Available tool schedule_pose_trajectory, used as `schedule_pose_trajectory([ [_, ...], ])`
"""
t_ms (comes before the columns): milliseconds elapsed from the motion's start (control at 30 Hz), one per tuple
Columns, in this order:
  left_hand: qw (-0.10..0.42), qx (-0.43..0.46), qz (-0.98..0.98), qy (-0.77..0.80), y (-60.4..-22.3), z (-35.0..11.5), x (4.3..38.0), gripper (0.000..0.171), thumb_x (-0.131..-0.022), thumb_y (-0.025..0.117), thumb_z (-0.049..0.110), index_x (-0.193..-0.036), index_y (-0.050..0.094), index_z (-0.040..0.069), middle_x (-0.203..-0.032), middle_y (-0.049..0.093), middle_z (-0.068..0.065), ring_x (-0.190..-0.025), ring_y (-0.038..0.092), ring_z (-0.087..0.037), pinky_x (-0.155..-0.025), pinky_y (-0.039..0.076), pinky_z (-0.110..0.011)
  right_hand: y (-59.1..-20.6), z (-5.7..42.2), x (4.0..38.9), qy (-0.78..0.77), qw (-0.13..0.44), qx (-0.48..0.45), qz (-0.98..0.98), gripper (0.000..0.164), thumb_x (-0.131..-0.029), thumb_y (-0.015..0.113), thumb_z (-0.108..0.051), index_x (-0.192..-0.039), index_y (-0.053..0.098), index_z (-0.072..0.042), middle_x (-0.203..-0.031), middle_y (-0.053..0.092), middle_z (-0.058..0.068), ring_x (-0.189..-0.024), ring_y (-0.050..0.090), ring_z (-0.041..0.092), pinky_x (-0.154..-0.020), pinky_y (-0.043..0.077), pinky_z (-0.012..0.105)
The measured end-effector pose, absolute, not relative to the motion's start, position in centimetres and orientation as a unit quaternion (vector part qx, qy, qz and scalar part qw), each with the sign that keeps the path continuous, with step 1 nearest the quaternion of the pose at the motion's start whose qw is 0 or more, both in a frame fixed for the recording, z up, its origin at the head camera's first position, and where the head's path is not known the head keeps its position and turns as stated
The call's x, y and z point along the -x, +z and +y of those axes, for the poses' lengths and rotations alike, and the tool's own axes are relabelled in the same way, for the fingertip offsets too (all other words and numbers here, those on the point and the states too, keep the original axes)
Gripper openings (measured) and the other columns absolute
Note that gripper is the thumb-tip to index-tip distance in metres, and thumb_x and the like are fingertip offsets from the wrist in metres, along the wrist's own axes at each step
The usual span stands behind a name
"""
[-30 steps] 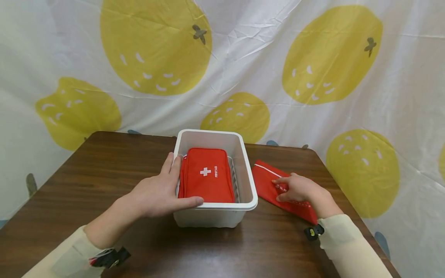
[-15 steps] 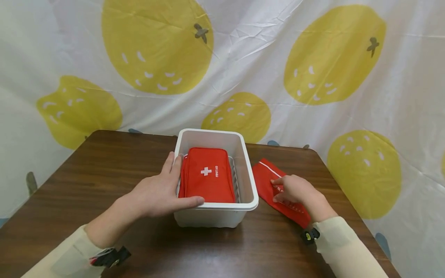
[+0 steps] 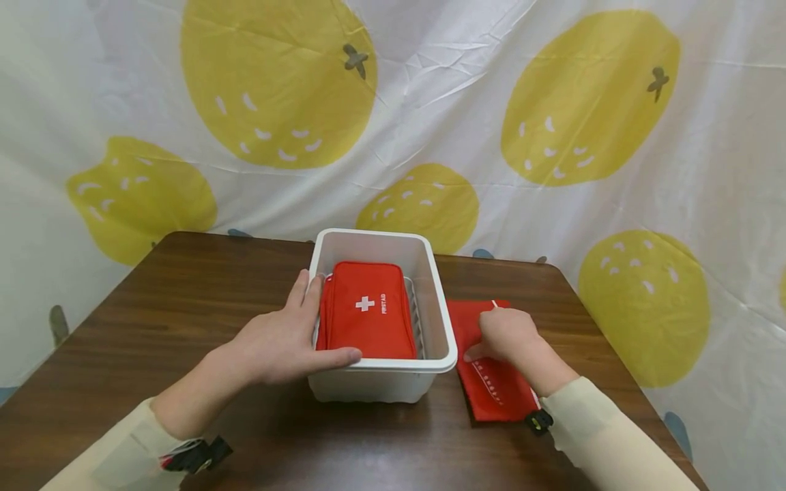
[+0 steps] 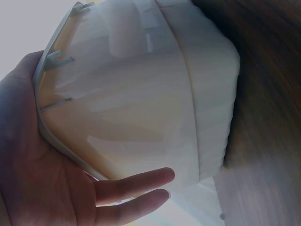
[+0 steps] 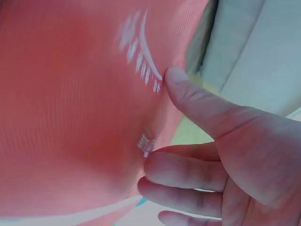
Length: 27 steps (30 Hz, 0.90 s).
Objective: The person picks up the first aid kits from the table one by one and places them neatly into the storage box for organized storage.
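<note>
A white plastic bin (image 3: 371, 386) stands on the table with a red first aid bag (image 3: 371, 324) lying in it, white cross facing up. My left hand (image 3: 276, 341) rests on the bin's near left corner, thumb along the front rim and fingers spread along the left side. In the left wrist view, two straight fingers (image 4: 136, 186) lie by the bin's outer wall (image 4: 141, 113). Right of the bin, my right hand (image 3: 506, 334) pinches a flat red cloth pouch (image 3: 494, 402) with white print. In the right wrist view, thumb and fingertips grip the pouch (image 5: 70, 122) near its print.
The dark wooden table (image 3: 245, 423) runs back to a hanging white curtain (image 3: 430, 88) with yellow fruit prints. The pouch lies close against the bin's right side, and the table's right edge is beyond my right forearm.
My right hand has turned the red pouch from slanting away to pointing more toward me, shifting it slightly nearer. The left hand, the bin and the first aid bag have stayed put.
</note>
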<state>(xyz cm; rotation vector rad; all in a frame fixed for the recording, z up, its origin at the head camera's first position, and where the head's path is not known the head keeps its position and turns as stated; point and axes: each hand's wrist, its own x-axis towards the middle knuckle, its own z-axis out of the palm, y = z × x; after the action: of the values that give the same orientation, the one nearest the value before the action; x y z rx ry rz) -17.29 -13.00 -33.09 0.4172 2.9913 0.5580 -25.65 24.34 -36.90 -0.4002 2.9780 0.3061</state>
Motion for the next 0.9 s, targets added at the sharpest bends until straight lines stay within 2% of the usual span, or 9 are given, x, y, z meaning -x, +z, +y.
schedule_pose_trajectory([
  [167,0.034,-0.135,0.974,0.181,-33.1,-13.1,17.3,0.135,-0.071,0.052,0.095,-0.165,0.002,0.011,-0.171,-0.001,-0.017,-0.082,0.068,-0.024,-0.067,0.051,-0.037,-36.4,23.8,25.3,0.116,0.081,0.126,0.982,0.049,-0.079,0.078,-0.062,-0.062,0.061,-0.019,-0.055,0.058,-0.004,-0.060,0.056,0.017,-0.056,0.048,0.036],
  [267,0.035,-0.135,0.973,0.184,-33.2,-13.0,17.3,0.135,-0.071,0.053,0.094,-0.165,0.002,0.012,-0.171,-0.001,-0.016,-0.080,0.068,-0.023,-0.066,0.051,-0.037,-35.7,24.6,25.3,0.086,0.104,0.119,0.984,0.049,-0.082,0.073,-0.067,-0.067,0.065,-0.020,-0.059,0.061,-0.005,-0.061,0.057,0.015,-0.058,0.047,0.035],
  [367,0.037,-0.135,0.973,0.184,-33.2,-13.0,17.3,0.135,-0.071,0.053,0.094,-0.165,0.002,0.012,-0.171,-0.001,-0.015,-0.080,0.067,-0.022,-0.066,0.051,-0.036,-34.7,26.4,25.8,0.034,0.119,0.116,0.985,0.049,-0.087,0.069,-0.063,-0.089,0.076,-0.015,-0.074,0.068,-0.001,-0.070,0.061,0.018,-0.065,0.050,0.038],
  [433,0.037,-0.134,0.973,0.184,-33.2,-13.0,17.4,0.135,-0.071,0.054,0.093,-0.165,0.002,0.012,-0.171,0.000,-0.015,-0.081,0.067,-0.022,-0.066,0.051,-0.036,-34.1,28.1,26.4,-0.001,0.114,0.112,0.987,0.054,-0.090,0.068,-0.059,-0.108,0.075,-0.008,-0.090,0.074,0.006,-0.081,0.066,0.023,-0.073,0.053,0.044],
  [500,0.035,-0.133,0.974,0.181,-33.1,-13.0,17.4,0.135,-0.071,0.054,0.093,-0.165,0.002,0.012,-0.171,0.000,-0.015,-0.083,0.067,-0.023,-0.066,0.051,-0.036,-34.0,29.8,27.1,-0.034,0.104,0.109,0.988,0.059,-0.093,0.066,-0.053,-0.123,0.070,-0.002,-0.106,0.074,0.014,-0.094,0.068,0.030,-0.082,0.054,0.050],
  [567,0.035,-0.132,0.974,0.181,-33.1,-13.0,17.5,0.135,-0.071,0.054,0.093,-0.165,0.001,0.012,-0.171,-0.001,-0.015,-0.082,0.067,-0.023,-0.066,0.051,-0.036,-34.4,31.3,27.8,-0.067,0.097,0.101,0.988,0.063,-0.096,0.064,-0.050,-0.131,0.062,0.003,-0.121,0.070,0.021,-0.107,0.066,0.036,-0.091,0.051,0.055],
  [667,0.036,-0.135,0.973,0.183,-33.0,-13.1,17.4,0.134,-0.072,0.054,0.092,-0.165,0.001,0.011,-0.171,0.000,-0.016,-0.081,0.067,-0.023,-0.065,0.051,-0.036,-35.6,32.9,28.6,-0.110,0.101,0.096,0.984,0.069,-0.097,0.063,-0.047,-0.139,0.052,0.006,-0.132,0.063,0.028,-0.117,0.061,0.043,-0.098,0.048,0.057],
  [767,0.037,-0.138,0.972,0.185,-33.1,-13.1,17.4,0.134,-0.072,0.054,0.092,-0.164,0.002,0.010,-0.171,0.000,-0.017,-0.081,0.068,-0.023,-0.065,0.051,-0.037,-36.7,33.8,28.9,-0.154,0.120,0.077,0.978,0.082,-0.094,0.067,-0.048,-0.148,0.039,0.008,-0.139,0.054,0.034,-0.122,0.057,0.046,-0.100,0.047,0.058],
  [900,0.034,-0.138,0.973,0.180,-33.1,-13.0,17.3,0.134,-0.073,0.052,0.093,-0.164,0.003,0.009,-0.171,0.001,-0.018,-0.085,0.069,-0.025,-0.068,0.052,-0.038,-37.6,34.2,29.1,-0.252,0.178,0.031,0.951,0.098,-0.091,0.075,-0.042,-0.158,0.019,0.001,-0.136,0.051,0.035,-0.114,0.061,0.042,-0.090,0.055,0.053],
])
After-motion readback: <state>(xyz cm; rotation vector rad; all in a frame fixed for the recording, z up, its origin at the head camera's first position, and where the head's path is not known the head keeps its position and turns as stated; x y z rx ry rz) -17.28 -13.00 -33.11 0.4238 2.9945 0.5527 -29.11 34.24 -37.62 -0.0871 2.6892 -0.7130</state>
